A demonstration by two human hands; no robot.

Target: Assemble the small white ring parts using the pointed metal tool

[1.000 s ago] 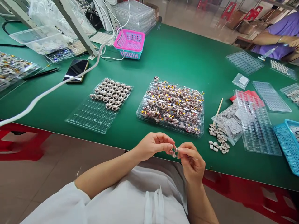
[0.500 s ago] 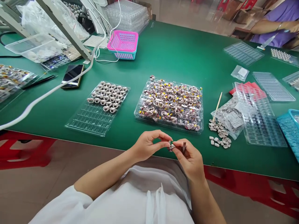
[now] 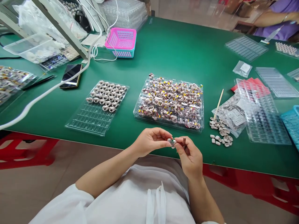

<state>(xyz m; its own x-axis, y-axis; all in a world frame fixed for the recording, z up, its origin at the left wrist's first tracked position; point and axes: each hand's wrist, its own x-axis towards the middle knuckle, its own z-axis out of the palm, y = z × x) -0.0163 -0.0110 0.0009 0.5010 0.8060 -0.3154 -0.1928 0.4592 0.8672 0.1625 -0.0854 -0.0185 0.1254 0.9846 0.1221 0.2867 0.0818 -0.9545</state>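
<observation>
My left hand (image 3: pixel 149 142) pinches a small shiny earbud part (image 3: pixel 172 142) between thumb and forefinger, over the table's front edge. The thumb and forefinger of my right hand (image 3: pixel 190 157) are closed at the other side of this part. A slim, flat-ended brown tool (image 3: pixel 184 142) sticks up between the right fingers; its other end is hidden. Just beyond my hands stands a clear tray (image 3: pixel 137 117) heaped with beige earbud shells (image 3: pixel 171 118), with red and yellow bits among them. Left of it, a second clear tray (image 3: pixel 84 123) holds rows of beige shells (image 3: pixel 108 97).
Loose beige pieces (image 3: pixel 225 137), a wooden stick (image 3: pixel 219 101) and a bag of parts (image 3: pixel 233 116) lie on the right. A pink basket (image 3: pixel 121 37), a phone (image 3: pixel 71 75) and a white cable (image 3: pixel 50 90) are at left. Another person's arm (image 3: pixel 268 20) shows at far right.
The small part between my hands has turned a little and shows more of its shiny side. My hands stay nearly in place, while the view has shifted slightly.
</observation>
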